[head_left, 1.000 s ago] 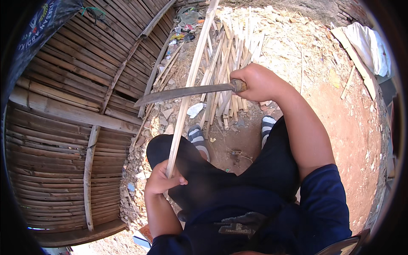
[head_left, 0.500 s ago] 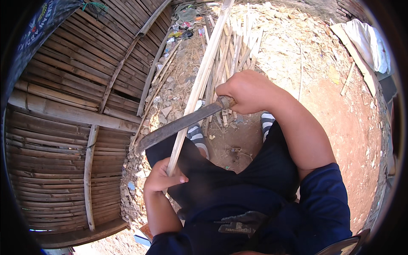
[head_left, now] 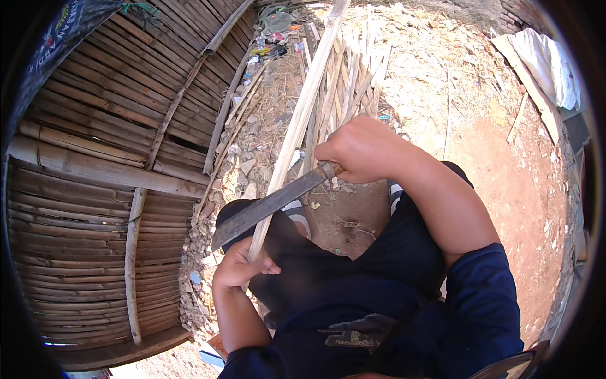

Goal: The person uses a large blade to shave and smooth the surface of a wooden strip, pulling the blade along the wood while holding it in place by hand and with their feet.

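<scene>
A long pale wooden strip (head_left: 297,129) runs from my left thigh up past the top of the view. My left hand (head_left: 243,262) is closed round its near end. Wrapped round the wooden handle of a machete (head_left: 271,205) is my right hand (head_left: 356,151), right of the strip. The broad dark blade lies slantwise across the strip a little beyond my left hand, its tip pointing to the lower left. Whether the edge bites into the wood cannot be made out.
Beyond my feet lies a pile of split strips (head_left: 350,79) on the littered ground. A bamboo slat wall (head_left: 95,208) stands close on the left. At the far right are a white sack (head_left: 546,69) and a leaning board (head_left: 524,85).
My right hand and the machete have moved down toward me, so the blade now crosses the strip nearer my left hand. The left hand keeps its hold.
</scene>
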`<state>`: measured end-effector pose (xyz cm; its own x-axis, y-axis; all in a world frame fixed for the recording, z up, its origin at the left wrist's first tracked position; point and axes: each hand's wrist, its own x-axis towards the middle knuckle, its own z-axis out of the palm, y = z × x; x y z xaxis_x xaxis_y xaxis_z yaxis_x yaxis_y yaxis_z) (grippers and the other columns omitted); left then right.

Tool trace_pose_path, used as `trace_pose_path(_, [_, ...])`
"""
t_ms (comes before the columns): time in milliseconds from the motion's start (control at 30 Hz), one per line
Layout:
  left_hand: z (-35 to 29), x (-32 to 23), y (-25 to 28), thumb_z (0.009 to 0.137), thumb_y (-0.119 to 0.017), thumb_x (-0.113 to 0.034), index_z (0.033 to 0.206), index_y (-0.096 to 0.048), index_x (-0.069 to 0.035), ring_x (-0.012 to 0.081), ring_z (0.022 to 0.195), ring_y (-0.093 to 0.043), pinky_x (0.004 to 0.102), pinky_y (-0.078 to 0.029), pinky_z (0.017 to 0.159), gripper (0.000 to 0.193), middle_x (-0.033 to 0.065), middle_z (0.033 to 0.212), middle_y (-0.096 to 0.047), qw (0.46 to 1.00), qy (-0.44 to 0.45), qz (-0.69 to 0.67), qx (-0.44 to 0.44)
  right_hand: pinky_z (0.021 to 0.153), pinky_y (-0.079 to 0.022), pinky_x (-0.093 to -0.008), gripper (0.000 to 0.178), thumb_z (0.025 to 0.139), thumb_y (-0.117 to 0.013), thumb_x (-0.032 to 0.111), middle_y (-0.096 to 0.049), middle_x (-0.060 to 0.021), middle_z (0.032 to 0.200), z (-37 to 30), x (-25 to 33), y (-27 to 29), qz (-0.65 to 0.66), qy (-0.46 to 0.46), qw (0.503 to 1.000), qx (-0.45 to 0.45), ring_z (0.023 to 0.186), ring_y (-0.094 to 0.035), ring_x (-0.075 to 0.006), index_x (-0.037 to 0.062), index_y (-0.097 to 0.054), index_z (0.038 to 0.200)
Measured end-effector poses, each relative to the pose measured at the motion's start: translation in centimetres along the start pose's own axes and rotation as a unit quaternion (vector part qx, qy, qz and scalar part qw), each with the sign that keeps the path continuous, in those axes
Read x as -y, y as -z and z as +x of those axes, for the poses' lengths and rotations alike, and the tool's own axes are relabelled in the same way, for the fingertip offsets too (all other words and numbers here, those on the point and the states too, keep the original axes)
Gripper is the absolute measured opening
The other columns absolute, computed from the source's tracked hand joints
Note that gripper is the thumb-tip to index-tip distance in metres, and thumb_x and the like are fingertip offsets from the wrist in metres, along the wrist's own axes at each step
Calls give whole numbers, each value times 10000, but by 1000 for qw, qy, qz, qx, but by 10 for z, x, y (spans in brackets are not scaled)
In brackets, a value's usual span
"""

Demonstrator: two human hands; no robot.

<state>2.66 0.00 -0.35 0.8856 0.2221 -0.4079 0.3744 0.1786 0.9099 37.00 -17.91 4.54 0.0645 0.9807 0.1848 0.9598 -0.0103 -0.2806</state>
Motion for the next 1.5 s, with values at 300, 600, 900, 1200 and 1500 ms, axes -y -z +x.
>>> trace_pose_path(300, [0, -6, -1, 826, -725, 48, 978, -576, 25, 241, 777, -724, 353, -591, 744, 214, 133, 799, -688, 1000, -1, -17, -15, 712, -521, -428, 313, 834, -758, 289, -685, -189, 799, 1, -84, 9, 126, -237, 946, -182, 772, -673, -346, 37, -687, 1007])
trace_pose_path(600, [0, 6, 6, 710, -772, 112, 874, -552, 6, 260, 745, -707, 378, -587, 740, 294, 131, 751, -665, 996, -63, -63, 29, 656, -509, -460, 183, 773, -742, 190, -661, -162, 732, 10, 6, 4, 25, -1, 1000, -15, 727, -654, -379, 68, -670, 889])
trace_pose_path(900, [1, -2, 3, 774, -746, 82, 882, -564, 7, 247, 747, -719, 360, -589, 721, 225, 131, 760, -680, 999, -44, -25, 13, 699, -515, -436, 267, 855, -741, 275, -664, -197, 769, -5, -68, 18, 116, -207, 954, -181, 765, -655, -367, 52, -684, 989])
trace_pose_path(1200, [0, 0, 0, 811, -726, 49, 949, -577, 23, 249, 759, -728, 342, -594, 727, 204, 133, 794, -694, 1000, -1, -14, -15, 696, -525, -490, 181, 737, -709, 152, -671, -169, 756, 7, 6, 2, 9, -12, 1000, 12, 789, -678, -378, 71, -674, 896])
trace_pose_path(1500, [1, -1, 3, 777, -733, 86, 952, -576, 31, 254, 757, -723, 374, -599, 745, 241, 125, 770, -679, 1000, -18, -11, -12, 744, -530, -463, 319, 842, -740, 284, -689, -207, 827, -1, -76, 11, 123, -239, 948, -170, 837, -682, -380, 25, -687, 1021])
